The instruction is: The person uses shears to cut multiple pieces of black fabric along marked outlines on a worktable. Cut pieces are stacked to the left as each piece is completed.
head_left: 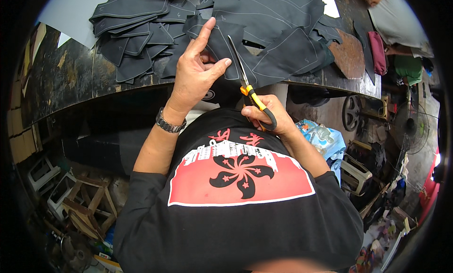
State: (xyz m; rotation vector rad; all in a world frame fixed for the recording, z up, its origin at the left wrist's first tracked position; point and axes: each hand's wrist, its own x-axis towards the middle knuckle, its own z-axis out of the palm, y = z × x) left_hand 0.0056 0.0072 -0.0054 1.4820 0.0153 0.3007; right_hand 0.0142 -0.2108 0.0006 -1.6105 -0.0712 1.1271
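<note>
My right hand is wrapped round the yellow-and-black handles of a pair of scissors. Their long blades point up and away, lying over a dark cloth piece marked with pale chalk lines. Just left of the blades is my left hand, its index finger stretched forward and thumb spread apart above the same cloth. The remaining left fingers are partly hidden, and I cannot see whether they pinch the fabric. A larger chalk-marked black sheet spreads beyond, with another marked piece at the right.
Cut black pieces lie in an overlapping heap on the worn dark table, left of my hands. A brown flat piece and a maroon pouch are at the right. Another person stands far right; a fan is below.
</note>
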